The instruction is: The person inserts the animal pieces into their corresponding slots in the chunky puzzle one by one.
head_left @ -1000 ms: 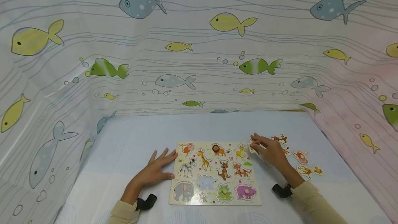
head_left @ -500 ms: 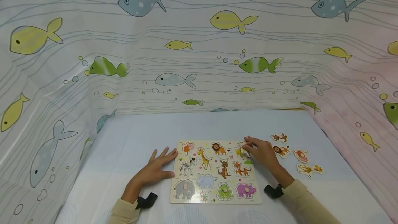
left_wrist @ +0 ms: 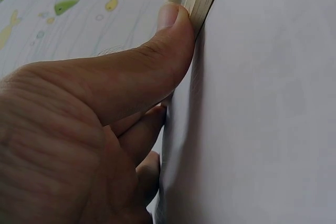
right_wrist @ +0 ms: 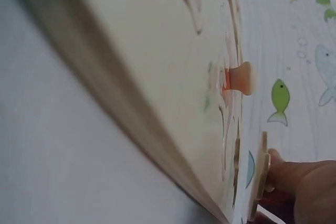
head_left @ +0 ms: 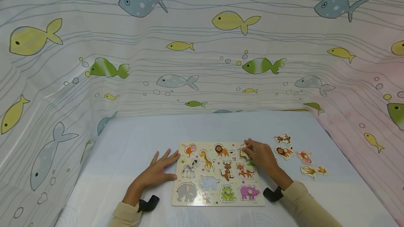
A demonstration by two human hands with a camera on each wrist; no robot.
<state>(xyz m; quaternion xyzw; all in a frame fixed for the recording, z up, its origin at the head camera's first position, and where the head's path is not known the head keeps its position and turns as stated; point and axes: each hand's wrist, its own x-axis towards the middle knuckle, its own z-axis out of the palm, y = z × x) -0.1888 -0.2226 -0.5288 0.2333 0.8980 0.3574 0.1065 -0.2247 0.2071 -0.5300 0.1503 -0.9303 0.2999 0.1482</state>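
Wooden board [head_left: 217, 171] seats frog [head_left: 228, 196] at 5 o'clock; right grip [head_left: 261, 153] pinches cutout [head_left: 243, 154] at 2; spread left grip [head_left: 157, 171] touches edge at 9; loose lion [head_left: 284, 152], 3.

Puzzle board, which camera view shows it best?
The head view: it shows nearly all the puzzle board from above, with its animal pictures. The left wrist view catches only a bit of its edge; the right wrist view shows part, blurred and steeply slanted.

The board [head_left: 202, 145] is cream, its hippo [head_left: 244, 192] purple, its frog [head_left: 228, 197] green, its elephant [head_left: 185, 194] grey, its zebra [head_left: 190, 169] striped black and white. Sleeves [head_left: 300, 197] are tan. The white curtain [head_left: 189, 6], wavy-lined, shows yellow, green and blue fish [head_left: 226, 20].
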